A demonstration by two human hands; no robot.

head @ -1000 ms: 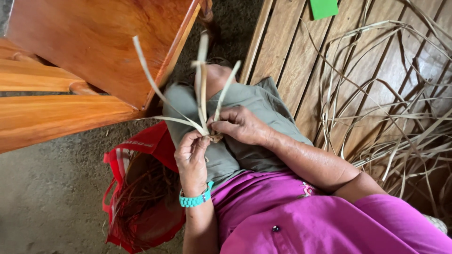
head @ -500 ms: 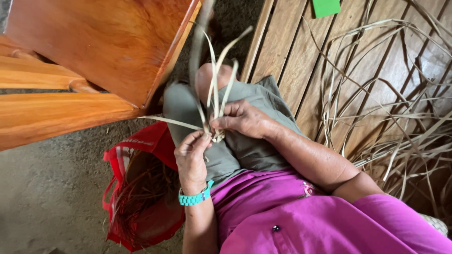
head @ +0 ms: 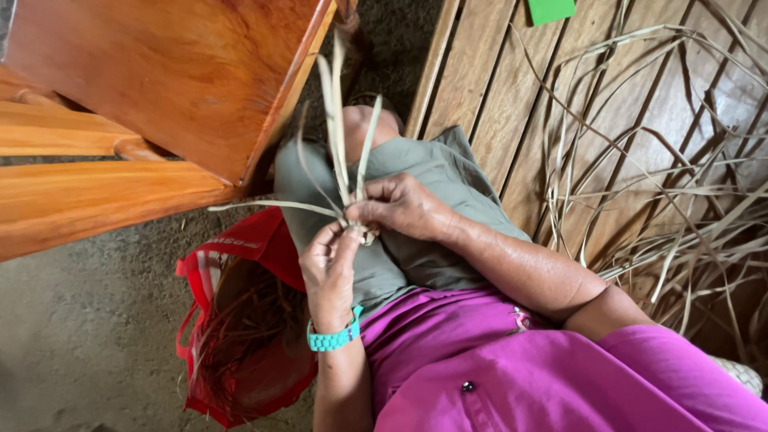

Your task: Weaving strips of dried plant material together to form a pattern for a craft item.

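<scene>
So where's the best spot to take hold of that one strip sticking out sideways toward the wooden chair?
Probably near its free end: the sideways strip lies almost level, its base pinched where the left hand and right hand meet. Come from the chair side, above the red bag, pinching its flat faces. The upright strips crowd the base.

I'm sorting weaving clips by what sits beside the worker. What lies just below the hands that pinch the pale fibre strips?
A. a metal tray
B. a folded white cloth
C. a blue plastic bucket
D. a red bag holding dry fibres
D: the red bag with dry fibres inside lies below the left hand and right hand, which pinch the pale strips.
</scene>
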